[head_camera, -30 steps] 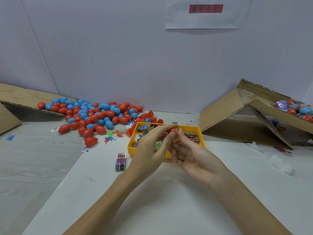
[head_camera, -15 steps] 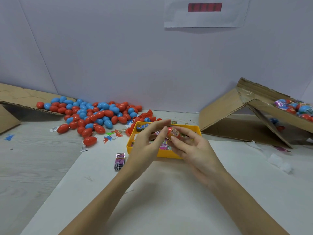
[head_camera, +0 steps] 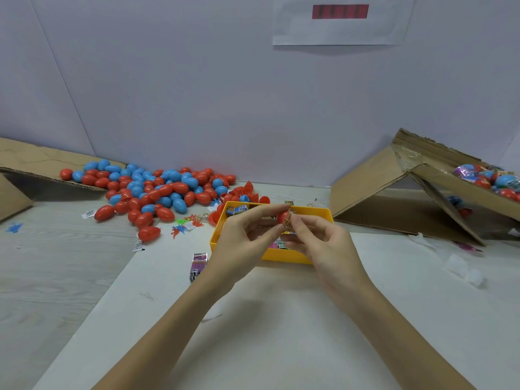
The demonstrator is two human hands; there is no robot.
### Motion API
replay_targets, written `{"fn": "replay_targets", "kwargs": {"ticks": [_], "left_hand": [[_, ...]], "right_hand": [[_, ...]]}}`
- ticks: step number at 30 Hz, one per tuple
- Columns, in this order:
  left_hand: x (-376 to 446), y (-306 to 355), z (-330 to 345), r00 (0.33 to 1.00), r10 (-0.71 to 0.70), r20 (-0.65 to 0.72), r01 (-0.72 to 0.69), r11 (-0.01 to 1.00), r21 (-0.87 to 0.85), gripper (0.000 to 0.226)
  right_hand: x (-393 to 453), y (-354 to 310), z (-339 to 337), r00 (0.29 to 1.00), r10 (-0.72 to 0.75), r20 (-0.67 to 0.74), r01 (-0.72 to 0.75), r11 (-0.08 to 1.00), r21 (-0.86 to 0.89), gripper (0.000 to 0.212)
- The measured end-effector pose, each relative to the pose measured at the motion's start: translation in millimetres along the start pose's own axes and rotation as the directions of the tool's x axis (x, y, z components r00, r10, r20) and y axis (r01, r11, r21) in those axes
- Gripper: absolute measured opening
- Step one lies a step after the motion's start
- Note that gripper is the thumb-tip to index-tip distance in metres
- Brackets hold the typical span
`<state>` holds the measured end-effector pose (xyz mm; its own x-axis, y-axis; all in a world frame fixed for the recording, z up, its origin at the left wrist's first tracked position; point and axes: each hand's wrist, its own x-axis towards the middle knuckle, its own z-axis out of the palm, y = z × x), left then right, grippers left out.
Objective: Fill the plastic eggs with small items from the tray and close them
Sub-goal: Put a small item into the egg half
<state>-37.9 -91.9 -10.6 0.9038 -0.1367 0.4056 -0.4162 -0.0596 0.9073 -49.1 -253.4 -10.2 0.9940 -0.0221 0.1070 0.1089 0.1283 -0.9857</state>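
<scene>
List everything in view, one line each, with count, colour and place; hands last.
loose eggs: many, red and blue, heaped far left
tray: one, yellow, centre, holding small packets
held egg half: one, red, between both hands over the tray
small packet: one, purple, left of the tray
cardboard box: one, brown, tipped over at right, eggs inside
paper sheet: one, white, on the wall
left hand: pinches the egg half
right hand: pinches an item at the egg

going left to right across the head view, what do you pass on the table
Cardboard flap → pile of red and blue eggs → purple packet → left hand → right hand → cardboard box with filled eggs
</scene>
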Motion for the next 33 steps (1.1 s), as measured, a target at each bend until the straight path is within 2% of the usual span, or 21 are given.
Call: {"fn": "replay_targets", "kwargs": {"ticks": [3,6,11,19,21,25,29,33], "left_hand": [[-0.5,1.3,2.3,1.0,0.0,-0.026,-0.001,0.999,-0.045,0.033],[-1.3,1.3,2.8,0.995,0.044,-0.085,-0.048,0.998,-0.047,0.031],[1.4,0.4,-5.3,0.997,0.069,-0.046,-0.072,0.996,-0.06,0.034],[2.7,-0.6,-8.4,0.997,0.079,0.011,-0.078,0.992,-0.101,0.033],[2.2,0.7,-6.7,0.997,0.066,0.028,-0.063,0.992,-0.106,0.035],[1.5,0.9,-0.9,0.999,-0.014,-0.045,0.009,0.995,-0.101,0.028],[3.0,-1.4,-4.8,0.996,-0.047,-0.073,0.041,0.995,-0.091,0.024],[2.7,-0.7,-5.0,0.999,-0.022,-0.03,0.019,0.994,-0.105,0.032]], "right_hand": [[0.3,1.0,-1.2,1.0,0.003,0.0,-0.003,1.0,0.014,0.036],[-0.1,1.0,2.2,0.996,0.069,0.058,-0.077,0.988,0.137,0.03],[-3.4,-1.0,7.4,0.989,0.119,0.09,-0.138,0.958,0.251,0.032],[-3.4,-3.5,6.9,0.99,0.084,0.111,-0.115,0.943,0.313,0.03],[-2.5,-2.7,4.3,0.994,0.035,0.102,-0.063,0.957,0.283,0.03],[-2.2,0.8,0.2,0.996,-0.047,0.071,0.046,0.999,0.024,0.032],[-1.5,2.1,5.0,0.992,-0.06,0.108,0.045,0.99,0.134,0.029],[-0.3,3.0,4.3,0.993,-0.115,0.022,0.112,0.987,0.115,0.026]]}}
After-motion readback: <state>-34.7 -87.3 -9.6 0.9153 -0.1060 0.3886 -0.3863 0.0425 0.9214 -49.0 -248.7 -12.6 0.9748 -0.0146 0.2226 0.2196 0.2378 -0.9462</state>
